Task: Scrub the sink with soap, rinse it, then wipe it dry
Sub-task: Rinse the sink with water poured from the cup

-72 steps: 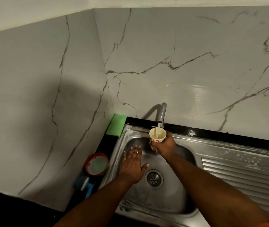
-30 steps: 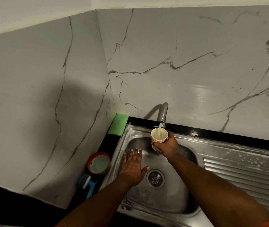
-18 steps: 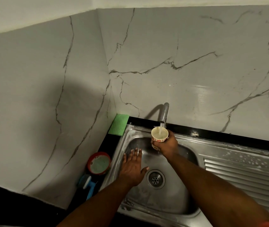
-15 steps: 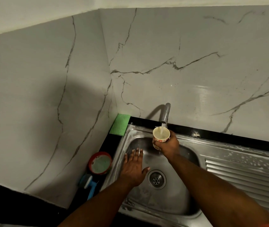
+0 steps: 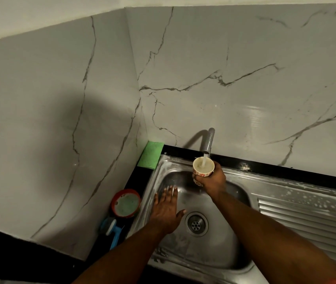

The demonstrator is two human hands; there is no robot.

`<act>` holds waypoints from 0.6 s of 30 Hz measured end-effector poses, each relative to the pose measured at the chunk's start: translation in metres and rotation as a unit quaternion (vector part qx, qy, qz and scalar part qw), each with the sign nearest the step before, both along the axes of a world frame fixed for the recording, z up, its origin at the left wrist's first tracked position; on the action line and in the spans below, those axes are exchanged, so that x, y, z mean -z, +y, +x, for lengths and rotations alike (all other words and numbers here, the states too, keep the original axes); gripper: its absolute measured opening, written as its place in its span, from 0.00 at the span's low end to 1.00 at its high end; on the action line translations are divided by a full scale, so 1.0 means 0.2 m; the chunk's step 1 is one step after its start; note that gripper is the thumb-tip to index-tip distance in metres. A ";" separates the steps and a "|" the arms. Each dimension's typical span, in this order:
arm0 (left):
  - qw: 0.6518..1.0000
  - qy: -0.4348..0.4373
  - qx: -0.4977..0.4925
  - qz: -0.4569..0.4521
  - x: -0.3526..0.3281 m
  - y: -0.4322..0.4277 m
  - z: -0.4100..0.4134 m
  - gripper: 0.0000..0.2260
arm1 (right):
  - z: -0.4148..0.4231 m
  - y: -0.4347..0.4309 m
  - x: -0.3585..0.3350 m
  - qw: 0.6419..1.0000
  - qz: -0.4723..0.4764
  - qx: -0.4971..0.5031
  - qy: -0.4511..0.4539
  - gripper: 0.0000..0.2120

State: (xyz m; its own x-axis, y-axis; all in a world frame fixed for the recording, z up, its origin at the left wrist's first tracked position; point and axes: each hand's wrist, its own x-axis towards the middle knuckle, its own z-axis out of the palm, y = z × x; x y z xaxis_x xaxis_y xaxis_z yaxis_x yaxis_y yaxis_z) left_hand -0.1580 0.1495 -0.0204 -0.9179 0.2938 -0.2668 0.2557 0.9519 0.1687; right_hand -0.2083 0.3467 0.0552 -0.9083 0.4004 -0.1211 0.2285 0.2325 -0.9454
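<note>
A steel sink [image 5: 220, 249] with a round drain [image 5: 196, 224] fills the lower middle, and soap foam streaks its rim. My right hand [image 5: 212, 182] grips a small cream cup with red flowers [image 5: 203, 167] under the tap [image 5: 209, 143]. A thin stream of water runs into the cup, which is nearly full. My left hand [image 5: 166, 212] lies flat with fingers straight on the left inner wall of the basin, left of the drain.
A ribbed drainboard [image 5: 306, 214] flecked with foam extends right of the basin. A green cloth [image 5: 150, 154] lies in the back left corner. A red-rimmed tub of green soap [image 5: 125, 203] and a blue brush [image 5: 112, 229] sit on the black counter left of the sink. Marble walls close in behind and left.
The hands have hardly moved. The cup stays under the running tap and its water level has risen; the view has shifted slightly.
</note>
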 end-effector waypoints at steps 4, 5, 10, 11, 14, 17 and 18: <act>1.000 0.003 0.004 -0.001 0.00 -0.01 0.01 0.40 | 0.00 0.00 0.00 1.000 0.004 -0.003 0.004 0.42; 1.000 0.002 0.004 -0.002 0.00 -0.01 0.01 0.40 | 0.00 0.00 0.00 1.000 0.004 -0.004 0.005 0.42; 1.000 -0.002 0.001 -0.004 0.01 -0.01 0.02 0.40 | -0.01 -0.01 0.01 1.000 0.000 -0.008 0.012 0.43; 1.000 0.000 0.001 -0.005 0.02 -0.02 0.02 0.40 | -0.01 -0.01 0.01 1.000 -0.001 -0.008 0.013 0.44; 1.000 0.003 0.003 -0.003 0.03 -0.02 0.03 0.40 | 0.01 -0.01 0.01 1.000 -0.009 -0.001 0.023 0.43; 1.000 0.008 0.007 0.000 0.03 -0.03 0.06 0.40 | 0.03 0.00 0.00 0.999 -0.007 -0.007 0.036 0.42; 1.000 0.007 0.008 0.003 0.04 -0.04 0.07 0.40 | 0.05 0.00 0.01 0.999 -0.009 -0.009 0.041 0.42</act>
State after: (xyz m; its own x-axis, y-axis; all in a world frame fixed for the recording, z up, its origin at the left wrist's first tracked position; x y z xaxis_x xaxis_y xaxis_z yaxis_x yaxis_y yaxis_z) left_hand -0.1433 0.1423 -0.0278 -0.9168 0.3094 -0.2524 0.2724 0.9468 0.1713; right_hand -0.1983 0.3464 0.0539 -0.9225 0.3823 -0.0531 0.1462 0.2188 -0.9647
